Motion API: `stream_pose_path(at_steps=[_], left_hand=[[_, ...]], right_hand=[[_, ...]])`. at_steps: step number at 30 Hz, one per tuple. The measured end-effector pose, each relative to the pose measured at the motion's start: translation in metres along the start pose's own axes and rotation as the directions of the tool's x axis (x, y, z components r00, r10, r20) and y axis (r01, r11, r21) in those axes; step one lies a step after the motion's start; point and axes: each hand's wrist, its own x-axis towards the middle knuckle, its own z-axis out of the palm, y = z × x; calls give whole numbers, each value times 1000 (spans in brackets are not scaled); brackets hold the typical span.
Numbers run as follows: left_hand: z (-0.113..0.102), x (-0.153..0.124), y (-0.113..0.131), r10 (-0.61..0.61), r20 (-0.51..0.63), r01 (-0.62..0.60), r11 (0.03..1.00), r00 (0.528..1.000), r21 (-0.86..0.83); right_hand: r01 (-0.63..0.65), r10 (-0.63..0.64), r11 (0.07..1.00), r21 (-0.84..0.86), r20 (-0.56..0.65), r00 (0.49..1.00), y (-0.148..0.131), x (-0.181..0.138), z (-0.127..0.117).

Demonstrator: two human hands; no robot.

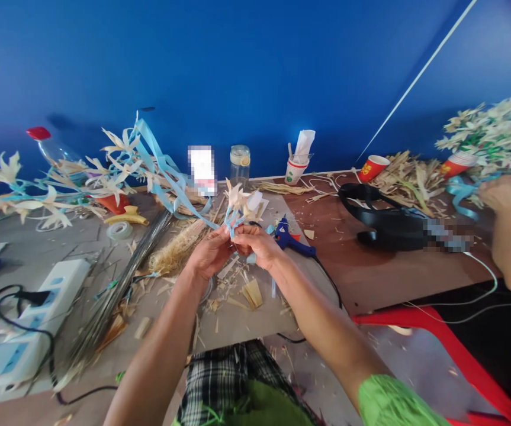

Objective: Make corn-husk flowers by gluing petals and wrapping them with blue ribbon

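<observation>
Over the middle of the table, my left hand and my right hand meet with their fingers pinched together. Between them stands a small pale flower that looks made of dried husk, with light blue ribbon round its stem. My right fingers close on the flower's stem, and my left fingers pinch the blue ribbon, which loops up and left to a cluster of similar flowers. Just right of my hands lies a blue glue gun. My fingertips partly hide the stem.
A bundle of thin wires and a fibre bundle lie left, near a white power strip. Behind stand a glass jar and paper cup. At right are a black headset-like object and another person's hand.
</observation>
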Motion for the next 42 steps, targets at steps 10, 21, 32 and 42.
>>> stream_pose_path(at_steps=[10,21,32,42], left_hand=[[0,0,0,19,38,-21,999,999,41],[7,-7,4,5,24,-6,1000,1000,31],[-6,1,10,38,-99,-43,998,994,-49],[-7,5,4,31,-184,-43,997,982,-61]], right_hand=[[-76,65,995,72,142,988,-1,-2,3],[-179,142,970,166,215,966,5,-1,5],[-82,74,995,-64,-107,991,4,3,6],[-61,34,986,-158,-172,985,5,4,4]])
